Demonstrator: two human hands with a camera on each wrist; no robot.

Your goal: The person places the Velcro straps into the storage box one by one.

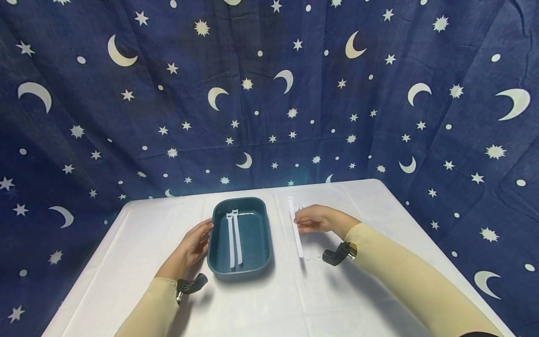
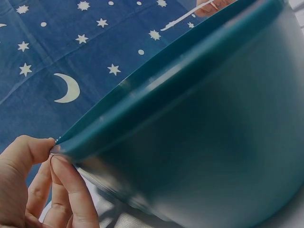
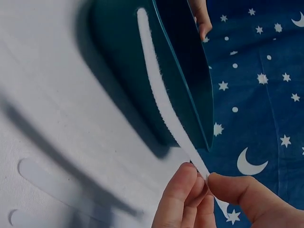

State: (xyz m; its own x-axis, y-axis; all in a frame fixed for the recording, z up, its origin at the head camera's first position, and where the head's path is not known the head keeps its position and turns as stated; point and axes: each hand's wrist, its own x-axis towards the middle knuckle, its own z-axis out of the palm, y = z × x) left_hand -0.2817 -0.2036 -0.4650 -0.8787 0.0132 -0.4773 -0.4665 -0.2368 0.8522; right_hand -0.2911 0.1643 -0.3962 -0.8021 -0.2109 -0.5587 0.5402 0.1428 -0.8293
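A dark teal rectangular tub (image 1: pixel 263 234) stands on the white table, with two white hook-and-loop cable ties (image 1: pixel 237 238) lying side by side in it. My left hand (image 1: pixel 195 243) pinches the tub's left rim between thumb and fingers, as the left wrist view shows. To the right of the tub, my right hand (image 1: pixel 313 219) holds another white cable tie (image 3: pixel 159 90) between thumb and fingertips near its slotted end. This tie hangs over the table, its long tail toward me. Below the right hand, more white ties (image 3: pixel 52 183) lie on the tabletop, hard to see against the white.
A white cloth covers the table (image 1: pixel 252 313). Behind it and along the right side hangs a dark blue curtain (image 1: pixel 269 117) with moons and stars. Both forearms wear pale sleeves (image 1: pixel 400 267), with a black wrist mount (image 1: pixel 334 255) at the right wrist.
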